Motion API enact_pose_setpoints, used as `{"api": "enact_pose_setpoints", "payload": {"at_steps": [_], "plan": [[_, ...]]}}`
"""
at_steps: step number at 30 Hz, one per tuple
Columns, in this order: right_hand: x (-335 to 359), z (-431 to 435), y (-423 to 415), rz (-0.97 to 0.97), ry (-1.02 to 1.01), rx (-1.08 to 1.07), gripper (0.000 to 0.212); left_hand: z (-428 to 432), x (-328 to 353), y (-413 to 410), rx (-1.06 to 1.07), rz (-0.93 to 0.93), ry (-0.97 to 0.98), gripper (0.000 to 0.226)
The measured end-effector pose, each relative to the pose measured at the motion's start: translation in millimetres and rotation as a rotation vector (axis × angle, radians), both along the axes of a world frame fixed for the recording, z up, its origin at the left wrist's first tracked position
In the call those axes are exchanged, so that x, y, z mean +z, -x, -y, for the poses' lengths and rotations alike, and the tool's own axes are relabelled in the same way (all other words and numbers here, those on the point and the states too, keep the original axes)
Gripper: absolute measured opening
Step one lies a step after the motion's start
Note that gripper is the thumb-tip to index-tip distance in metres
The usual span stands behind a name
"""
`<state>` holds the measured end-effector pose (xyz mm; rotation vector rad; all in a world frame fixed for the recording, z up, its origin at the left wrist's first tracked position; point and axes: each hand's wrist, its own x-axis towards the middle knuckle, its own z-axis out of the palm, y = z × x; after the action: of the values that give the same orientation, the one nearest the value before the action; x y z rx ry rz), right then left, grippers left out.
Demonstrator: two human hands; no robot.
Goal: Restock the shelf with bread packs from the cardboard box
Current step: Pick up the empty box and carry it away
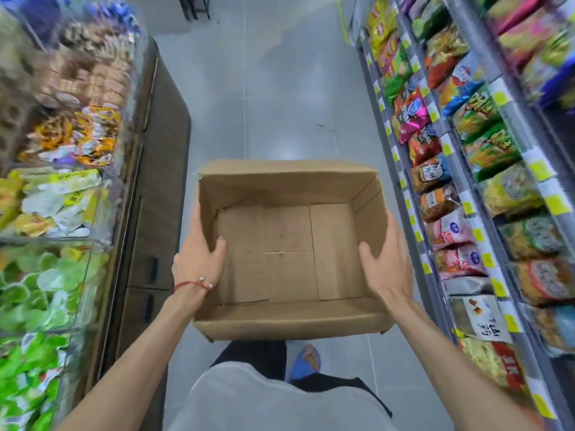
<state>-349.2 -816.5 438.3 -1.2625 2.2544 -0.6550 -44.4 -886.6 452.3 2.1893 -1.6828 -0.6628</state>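
Note:
I hold an open brown cardboard box [289, 175] in front of my waist, above the grey floor. Its inside shows only bare cardboard flaps; no bread packs are in view in it. My left hand [199, 253] grips the left wall, thumb inside and fingers outside. My right hand [389, 262] grips the right wall the same way. A red string bracelet sits on my left wrist.
Clear bins of packaged snacks [62, 194] line the left on a dark wooden counter [161, 169]. A metal shelf rack [479, 194] full of colourful snack bags with yellow price tags runs along the right. The grey tiled aisle [273, 88] stretches ahead between them. My blue slipper [306, 362] shows below the box.

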Motion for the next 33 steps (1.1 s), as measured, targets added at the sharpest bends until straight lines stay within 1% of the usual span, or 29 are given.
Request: {"api": "enact_pose_setpoints", "payload": {"at_steps": [6, 8, 13, 16, 21, 29, 33], "plan": [[-4.1, 142.4, 9.4, -0.033, -0.017, 0.049, 0.083, 134.1, -8.7, 6.3, 0.053, -0.03, -0.008, 0.079], [2.7, 191.5, 11.4, -0.049, -0.024, 0.025, 0.083, 179.5, -7.1, 6.5, 0.05, -0.047, -0.021, 0.079], [19.3, 305.5, 10.6, -0.05, 0.022, 0.054, 0.084, 285.9, 3.9, 4.9, 0.075, -0.084, -0.021, 0.078], [21.6, 366.9, 5.8, -0.051, 0.02, 0.071, 0.084, 345.5, 8.1, 1.9, 0.087, -0.09, 0.012, 0.078], [7.0, 482.3, -0.8, -0.021, 0.008, 0.099, 0.086, 455.5, -0.3, -7.6, 0.121, -0.068, 0.019, 0.079], [-11.0, 713.6, -4.3, 0.007, -0.003, 0.141, 0.083, 664.6, -11.9, -16.3, 0.187, -0.001, -0.026, 0.079], [-7.6, 823.1, -8.5, 0.031, 0.005, 0.215, 0.083, 761.3, -6.4, -24.5, 0.234, 0.011, -0.019, 0.08]]}}
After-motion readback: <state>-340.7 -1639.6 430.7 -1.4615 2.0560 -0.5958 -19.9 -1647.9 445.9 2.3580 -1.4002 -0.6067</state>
